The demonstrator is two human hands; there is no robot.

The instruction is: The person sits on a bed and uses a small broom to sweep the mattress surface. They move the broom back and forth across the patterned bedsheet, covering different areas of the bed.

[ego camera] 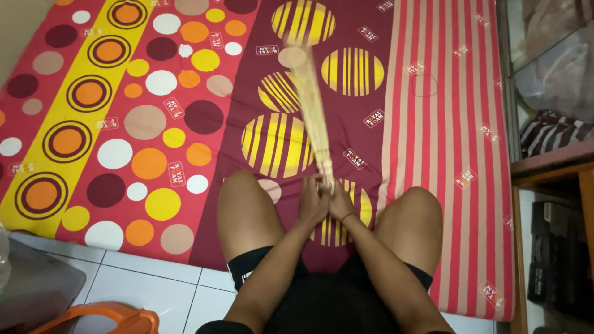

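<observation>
One stick broom (309, 105), one patterned mattress (445, 124), two hands (325, 201), one orange basket (117, 316)

We are gripping a broom (312, 117) of pale, dry straw-like fibres, matt and rough, in our left hand (312, 201) and right hand (339, 201). It is lying over a mattress (185, 124) covered in smooth printed cloth, faintly sheened. At seven o'clock, glossy white ceramic floor tiles (148, 287) are catching light beside an orange glossy plastic basket (105, 318). At three o'clock, a lacquered wooden shelf (550, 164) is showing a dull shine.
</observation>
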